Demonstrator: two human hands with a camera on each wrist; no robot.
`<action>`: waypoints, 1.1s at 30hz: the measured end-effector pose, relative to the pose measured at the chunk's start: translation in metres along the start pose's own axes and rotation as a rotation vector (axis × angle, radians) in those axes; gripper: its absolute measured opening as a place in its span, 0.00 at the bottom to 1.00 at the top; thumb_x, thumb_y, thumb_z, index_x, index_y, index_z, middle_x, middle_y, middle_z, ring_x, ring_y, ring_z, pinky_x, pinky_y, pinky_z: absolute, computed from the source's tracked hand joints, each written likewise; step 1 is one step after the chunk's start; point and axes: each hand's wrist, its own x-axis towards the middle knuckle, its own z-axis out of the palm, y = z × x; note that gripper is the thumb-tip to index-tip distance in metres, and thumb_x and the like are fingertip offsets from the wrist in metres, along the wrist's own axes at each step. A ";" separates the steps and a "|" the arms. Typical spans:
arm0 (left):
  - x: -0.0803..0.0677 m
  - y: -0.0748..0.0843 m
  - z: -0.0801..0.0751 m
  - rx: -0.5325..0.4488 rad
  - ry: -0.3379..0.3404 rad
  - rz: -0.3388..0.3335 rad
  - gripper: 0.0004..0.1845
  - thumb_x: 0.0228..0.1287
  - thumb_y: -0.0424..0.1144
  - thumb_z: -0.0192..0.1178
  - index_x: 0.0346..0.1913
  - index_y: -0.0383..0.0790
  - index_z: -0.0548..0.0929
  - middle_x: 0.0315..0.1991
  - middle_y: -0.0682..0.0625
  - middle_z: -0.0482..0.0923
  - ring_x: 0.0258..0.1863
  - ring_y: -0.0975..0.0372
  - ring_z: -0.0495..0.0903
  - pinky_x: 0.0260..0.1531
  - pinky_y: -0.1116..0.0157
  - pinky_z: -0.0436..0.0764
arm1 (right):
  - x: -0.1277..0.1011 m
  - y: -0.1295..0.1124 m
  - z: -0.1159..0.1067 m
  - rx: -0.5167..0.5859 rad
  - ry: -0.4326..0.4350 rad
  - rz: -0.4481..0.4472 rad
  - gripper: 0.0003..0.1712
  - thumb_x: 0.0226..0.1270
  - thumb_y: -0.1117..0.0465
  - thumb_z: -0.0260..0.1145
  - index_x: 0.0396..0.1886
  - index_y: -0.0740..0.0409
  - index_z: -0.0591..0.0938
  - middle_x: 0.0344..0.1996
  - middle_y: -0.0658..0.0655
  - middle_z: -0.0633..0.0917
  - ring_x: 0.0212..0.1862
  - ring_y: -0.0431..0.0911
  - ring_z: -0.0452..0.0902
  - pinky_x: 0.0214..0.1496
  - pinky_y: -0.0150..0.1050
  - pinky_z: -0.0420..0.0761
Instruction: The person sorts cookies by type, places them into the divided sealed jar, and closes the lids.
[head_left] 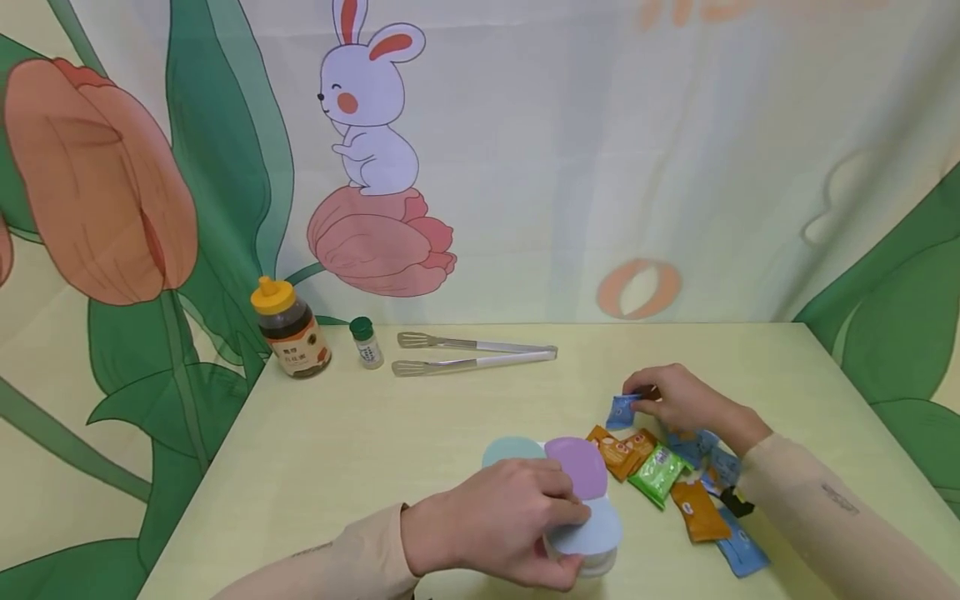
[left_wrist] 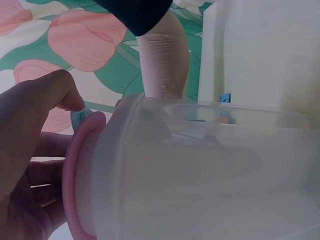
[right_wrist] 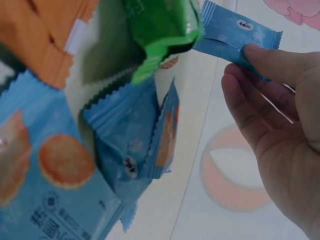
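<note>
The right hand [head_left: 678, 400] pinches a small blue crinkly snack packet [head_left: 622, 411] between thumb and fingers, just above the pale yellow table [head_left: 360, 442]. The left hand [head_left: 495, 521] curls round a clear plastic tub with round pastel lids [head_left: 581, 508] near the front edge of the table, at about 8 o'clock from the packet. It looks like the step in hand is picking a snack out of the pile. If the packet is meant for the tub, the next move calls for carrying it across to the tub while the left hand keeps the tub from sliding. The packet is thin and shiny with zigzag ends, so it may slip if pinched too lightly. More packets lie just at 5 o'clock from the right hand: an orange snack packet [head_left: 611, 450], a green snack packet [head_left: 658, 471] and other blue snack packets [right_wrist: 125, 150], all flat, soft and crinkly. The tub is hard and smooth, and one lid shows a pink rim [left_wrist: 80, 175] in the left wrist view. Far back at 10 o'clock stand a brown jar with a yellow cap [head_left: 288, 329], a tiny bottle with a green cap [head_left: 366, 342] and long metal tongs [head_left: 476, 352].
</note>
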 end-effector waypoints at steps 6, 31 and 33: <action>-0.001 -0.002 -0.001 -0.074 -0.021 -0.027 0.11 0.49 0.50 0.66 0.31 0.47 0.86 0.22 0.60 0.71 0.23 0.72 0.65 0.25 0.82 0.65 | -0.001 -0.001 0.000 0.011 0.031 -0.038 0.09 0.63 0.65 0.69 0.41 0.47 0.83 0.35 0.43 0.85 0.38 0.37 0.82 0.43 0.39 0.86; -0.006 -0.006 -0.003 -0.168 0.008 -0.085 0.14 0.50 0.47 0.66 0.39 0.44 0.84 0.32 0.58 0.79 0.29 0.73 0.72 0.32 0.84 0.70 | -0.013 -0.018 -0.009 0.031 0.168 -0.044 0.06 0.62 0.62 0.70 0.39 0.51 0.85 0.34 0.43 0.86 0.35 0.36 0.81 0.42 0.36 0.86; -0.006 -0.006 -0.003 -0.179 0.012 -0.085 0.14 0.50 0.46 0.66 0.39 0.44 0.84 0.33 0.58 0.80 0.30 0.73 0.73 0.33 0.84 0.71 | -0.014 -0.019 -0.009 0.033 0.183 -0.059 0.07 0.62 0.63 0.70 0.39 0.51 0.85 0.34 0.43 0.86 0.35 0.35 0.81 0.41 0.35 0.86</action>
